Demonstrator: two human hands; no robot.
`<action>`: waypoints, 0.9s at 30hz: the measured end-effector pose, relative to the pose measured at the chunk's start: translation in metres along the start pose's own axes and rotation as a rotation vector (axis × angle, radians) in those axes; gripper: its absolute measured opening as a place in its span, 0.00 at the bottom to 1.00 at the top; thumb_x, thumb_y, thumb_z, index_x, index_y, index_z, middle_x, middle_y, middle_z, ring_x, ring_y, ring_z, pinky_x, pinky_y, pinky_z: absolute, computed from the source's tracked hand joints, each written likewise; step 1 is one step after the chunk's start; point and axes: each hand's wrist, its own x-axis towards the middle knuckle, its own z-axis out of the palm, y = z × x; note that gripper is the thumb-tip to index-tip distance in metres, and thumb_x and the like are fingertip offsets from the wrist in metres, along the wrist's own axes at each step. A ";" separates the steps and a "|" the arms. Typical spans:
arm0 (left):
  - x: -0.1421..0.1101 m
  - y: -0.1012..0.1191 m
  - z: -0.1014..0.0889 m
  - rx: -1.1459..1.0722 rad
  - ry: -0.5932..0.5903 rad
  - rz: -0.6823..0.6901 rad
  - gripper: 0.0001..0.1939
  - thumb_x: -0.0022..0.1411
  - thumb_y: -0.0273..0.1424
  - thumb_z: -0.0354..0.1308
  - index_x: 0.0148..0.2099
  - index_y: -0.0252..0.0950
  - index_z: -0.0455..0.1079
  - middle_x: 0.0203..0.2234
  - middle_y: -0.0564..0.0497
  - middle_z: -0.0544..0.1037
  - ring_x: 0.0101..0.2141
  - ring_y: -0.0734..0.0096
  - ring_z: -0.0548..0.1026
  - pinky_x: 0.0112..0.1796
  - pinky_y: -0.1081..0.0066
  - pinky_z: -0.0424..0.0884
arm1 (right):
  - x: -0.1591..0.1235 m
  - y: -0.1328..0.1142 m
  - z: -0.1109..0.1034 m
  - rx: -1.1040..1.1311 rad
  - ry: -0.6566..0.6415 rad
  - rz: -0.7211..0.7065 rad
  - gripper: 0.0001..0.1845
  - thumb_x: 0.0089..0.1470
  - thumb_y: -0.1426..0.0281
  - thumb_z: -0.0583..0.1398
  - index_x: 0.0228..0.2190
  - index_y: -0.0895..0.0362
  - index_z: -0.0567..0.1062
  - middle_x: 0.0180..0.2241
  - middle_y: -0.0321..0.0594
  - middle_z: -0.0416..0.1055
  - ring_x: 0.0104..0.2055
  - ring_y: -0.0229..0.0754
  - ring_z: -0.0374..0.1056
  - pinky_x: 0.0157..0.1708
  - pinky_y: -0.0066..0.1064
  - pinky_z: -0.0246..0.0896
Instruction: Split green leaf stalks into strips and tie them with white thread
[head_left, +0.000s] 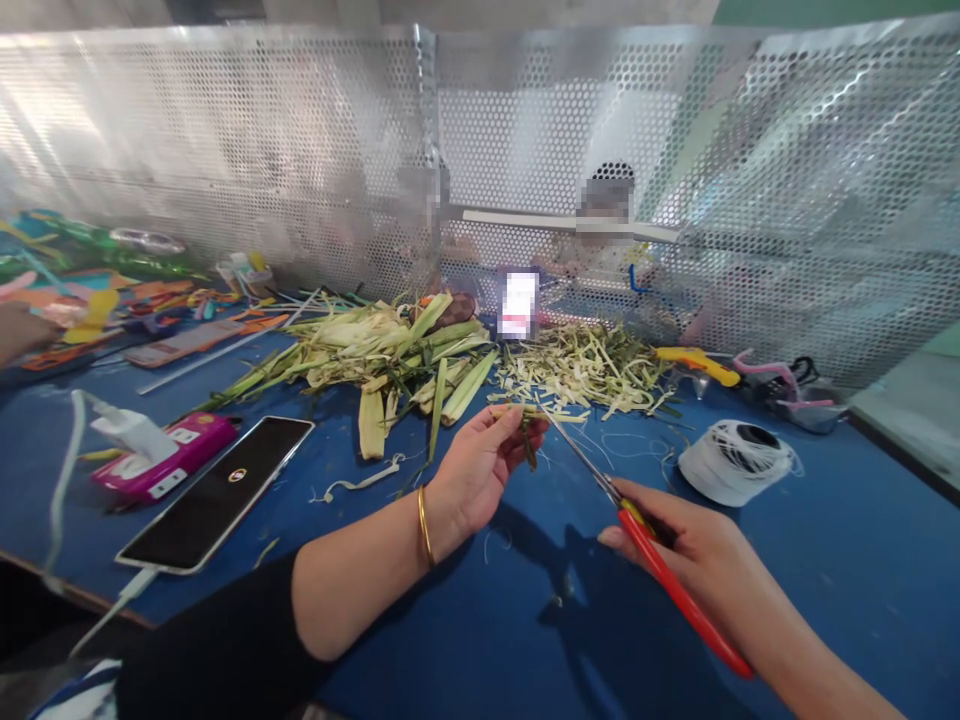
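a pink power strip lies on the blue surface at the left, just beside a dark-screened phone. next comes a heap of pale green leaves. the left hand, in front of the heap, pinches a small leaf strip between its fingers. the right hand grips red-handled scissors, their blades pointing at the strip, below a pile of thin shreds. near the right edge sits a white thread spool.
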 end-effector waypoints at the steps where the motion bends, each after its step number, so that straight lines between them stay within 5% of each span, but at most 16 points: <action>1: 0.000 0.000 0.000 0.007 -0.002 0.002 0.04 0.61 0.24 0.55 0.32 0.32 0.68 0.27 0.49 0.78 0.29 0.76 0.77 0.33 0.77 0.71 | 0.000 0.000 0.000 0.002 0.001 0.008 0.26 0.48 0.53 0.60 0.43 0.56 0.77 0.32 0.38 0.77 0.32 0.43 0.72 0.32 0.27 0.67; 9: 0.003 0.000 -0.004 0.040 0.039 -0.010 0.04 0.60 0.25 0.56 0.32 0.32 0.68 0.27 0.49 0.77 0.29 0.74 0.77 0.31 0.76 0.71 | 0.001 0.000 0.000 -0.043 0.034 0.060 0.28 0.46 0.49 0.59 0.41 0.55 0.78 0.28 0.37 0.77 0.29 0.45 0.72 0.29 0.28 0.66; 14: 0.002 0.002 -0.002 0.061 0.061 -0.067 0.05 0.61 0.25 0.56 0.32 0.30 0.69 0.26 0.48 0.77 0.27 0.76 0.76 0.31 0.76 0.72 | 0.008 0.008 -0.004 -0.269 0.140 0.087 0.25 0.51 0.49 0.54 0.40 0.52 0.77 0.25 0.38 0.77 0.26 0.45 0.71 0.24 0.30 0.62; 21: 0.001 0.001 -0.003 0.127 -0.020 -0.119 0.06 0.55 0.15 0.57 0.32 0.30 0.69 0.26 0.48 0.77 0.28 0.75 0.77 0.32 0.76 0.72 | 0.014 0.016 0.000 -0.611 0.190 0.135 0.22 0.52 0.52 0.55 0.43 0.50 0.75 0.34 0.42 0.78 0.34 0.50 0.74 0.25 0.32 0.60; 27: 0.000 -0.001 -0.003 0.143 -0.042 -0.076 0.05 0.52 0.17 0.60 0.30 0.30 0.70 0.23 0.52 0.75 0.25 0.76 0.75 0.32 0.75 0.72 | 0.012 0.026 0.004 -0.727 0.134 -0.009 0.22 0.54 0.59 0.53 0.49 0.50 0.71 0.40 0.42 0.76 0.32 0.47 0.72 0.24 0.32 0.58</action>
